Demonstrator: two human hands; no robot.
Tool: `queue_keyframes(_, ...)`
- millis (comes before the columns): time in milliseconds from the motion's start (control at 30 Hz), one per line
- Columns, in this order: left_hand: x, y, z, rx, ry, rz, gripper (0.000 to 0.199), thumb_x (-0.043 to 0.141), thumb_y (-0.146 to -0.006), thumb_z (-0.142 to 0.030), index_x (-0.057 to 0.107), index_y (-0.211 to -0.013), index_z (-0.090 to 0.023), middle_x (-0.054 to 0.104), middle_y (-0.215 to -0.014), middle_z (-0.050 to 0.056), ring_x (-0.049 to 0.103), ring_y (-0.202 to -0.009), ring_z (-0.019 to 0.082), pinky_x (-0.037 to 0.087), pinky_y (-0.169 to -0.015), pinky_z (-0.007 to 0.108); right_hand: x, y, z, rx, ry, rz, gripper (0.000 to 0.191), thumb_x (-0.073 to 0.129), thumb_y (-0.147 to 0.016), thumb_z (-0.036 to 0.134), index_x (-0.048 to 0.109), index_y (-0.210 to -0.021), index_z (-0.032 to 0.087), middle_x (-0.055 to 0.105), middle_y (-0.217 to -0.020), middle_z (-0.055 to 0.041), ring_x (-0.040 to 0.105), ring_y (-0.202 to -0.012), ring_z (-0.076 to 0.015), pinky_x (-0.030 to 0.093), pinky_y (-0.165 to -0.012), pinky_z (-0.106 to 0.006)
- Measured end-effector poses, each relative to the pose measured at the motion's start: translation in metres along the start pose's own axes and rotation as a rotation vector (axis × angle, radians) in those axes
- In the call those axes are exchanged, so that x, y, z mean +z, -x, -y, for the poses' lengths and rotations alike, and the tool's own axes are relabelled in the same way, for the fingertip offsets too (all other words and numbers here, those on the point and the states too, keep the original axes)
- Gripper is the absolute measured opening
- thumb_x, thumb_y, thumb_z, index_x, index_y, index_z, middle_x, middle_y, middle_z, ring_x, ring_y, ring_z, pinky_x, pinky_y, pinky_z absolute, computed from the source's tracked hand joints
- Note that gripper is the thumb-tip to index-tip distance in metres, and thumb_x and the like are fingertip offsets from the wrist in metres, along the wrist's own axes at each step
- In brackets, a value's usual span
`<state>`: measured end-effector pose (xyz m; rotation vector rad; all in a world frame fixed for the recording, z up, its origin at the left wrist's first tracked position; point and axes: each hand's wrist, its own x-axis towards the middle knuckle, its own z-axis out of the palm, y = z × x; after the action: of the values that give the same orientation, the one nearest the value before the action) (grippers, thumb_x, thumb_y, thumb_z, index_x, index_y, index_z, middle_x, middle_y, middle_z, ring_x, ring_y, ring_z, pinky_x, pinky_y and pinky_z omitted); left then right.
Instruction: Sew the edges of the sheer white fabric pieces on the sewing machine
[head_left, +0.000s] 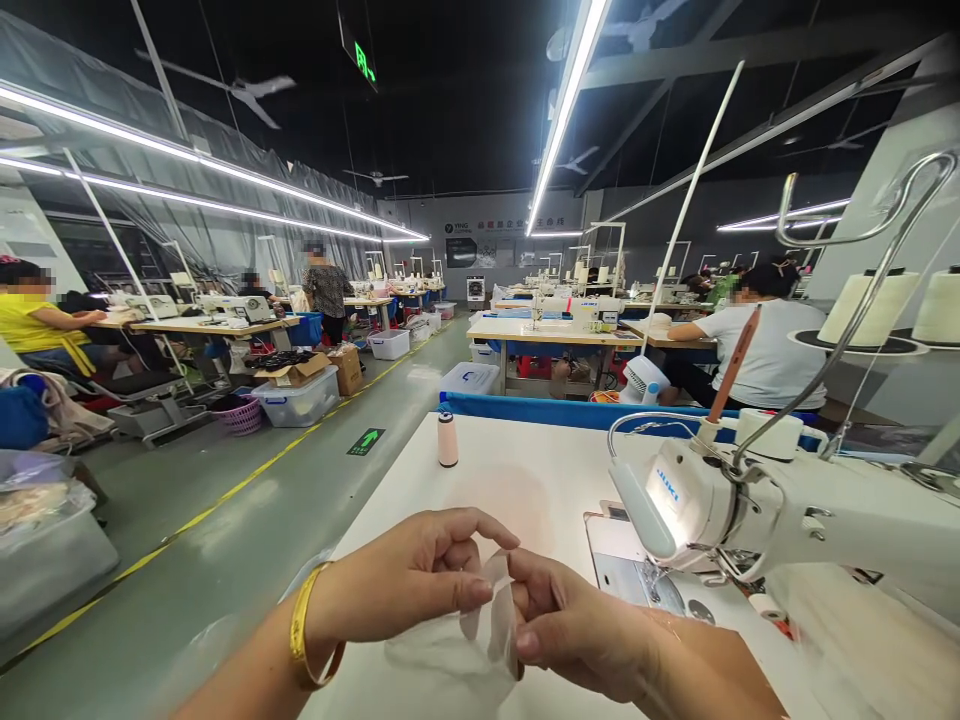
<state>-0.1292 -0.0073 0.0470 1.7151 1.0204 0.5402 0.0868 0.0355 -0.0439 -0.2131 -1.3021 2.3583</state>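
Both hands are raised in front of me over the white sewing table [405, 500]. A thin, sheer whitish fabric [442, 655] hangs between them. My left hand [427, 575], with a gold bangle at the wrist, pinches the fabric's edge between thumb and curled fingers. The fabric's other side is gripped by my right hand [562, 625], whose fingertips nearly touch the left ones. To the right of my hands is a white sewing machine [679, 495] with its lamp lit. A pink thread spool [448, 442] stands upright at the table's far left.
Large white thread cones [874, 305] and a curved metal guide stand at the right. A person in a white shirt [772, 345] sits ahead on the right. Plastic bins [300, 396] line the aisle at left. More sewing tables and people are farther back.
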Motion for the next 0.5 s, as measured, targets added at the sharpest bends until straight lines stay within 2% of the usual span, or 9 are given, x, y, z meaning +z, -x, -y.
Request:
queue_keyframes(67,0.003,0.0,-0.002,-0.015,-0.022,-0.019,0.042,0.07,-0.093,-0.035,0.065,-0.134,-0.025,0.056,-0.079,-0.005,0.05,-0.072,0.012,0.04,-0.067,0.022,0.0,-0.001,-0.005,-0.001,0.029,-0.022,0.048,0.1,-0.063,0.032,0.069,-0.096,0.015,0.064,-0.076,0.002,0.056,-0.068,-0.0106,0.039,-0.068,-0.025)
queue_keyframes(167,0.01,0.0,-0.007,-0.043,-0.029,-0.027,0.043,0.072,-0.088,-0.031,0.068,-0.131,-0.025,0.058,-0.083,-0.004,0.052,-0.076,0.013,0.041,-0.07,0.023,0.002,-0.004,-0.009,-0.042,0.046,-0.008,0.044,0.101,-0.06,0.035,0.072,-0.085,0.014,0.061,-0.076,0.0015,0.055,-0.072,-0.0112,0.037,-0.071,-0.025)
queue_keyframes(333,0.016,-0.002,-0.006,-0.024,0.068,-0.036,0.039,0.074,-0.086,-0.036,0.07,-0.123,-0.022,0.052,-0.079,-0.004,0.045,-0.072,0.012,0.035,-0.065,0.023,0.007,-0.011,-0.01,-0.164,0.02,0.036,0.046,0.097,-0.065,0.046,0.074,-0.089,0.014,0.061,-0.077,0.0,0.055,-0.073,-0.0131,0.038,-0.076,-0.026)
queue_keyframes(433,0.016,-0.003,0.0,-0.02,0.113,-0.053,0.05,0.079,-0.084,-0.048,0.068,-0.124,-0.021,0.047,-0.074,-0.005,0.04,-0.069,0.012,0.03,-0.062,0.022,0.002,-0.007,-0.009,-0.081,0.076,0.037,0.054,0.101,-0.06,0.044,0.075,-0.098,0.016,0.061,-0.079,0.0012,0.048,-0.067,-0.0091,0.033,-0.067,-0.021)
queue_keyframes(500,0.016,-0.003,0.003,-0.033,0.117,-0.039,0.055,0.081,-0.08,-0.052,0.067,-0.124,-0.022,0.047,-0.075,-0.006,0.039,-0.069,0.012,0.028,-0.061,0.022,-0.007,0.003,-0.008,0.0,0.171,0.02,0.056,0.103,-0.057,0.043,0.078,-0.1,0.018,0.06,-0.081,0.0008,0.05,-0.072,-0.0106,0.034,-0.068,-0.021)
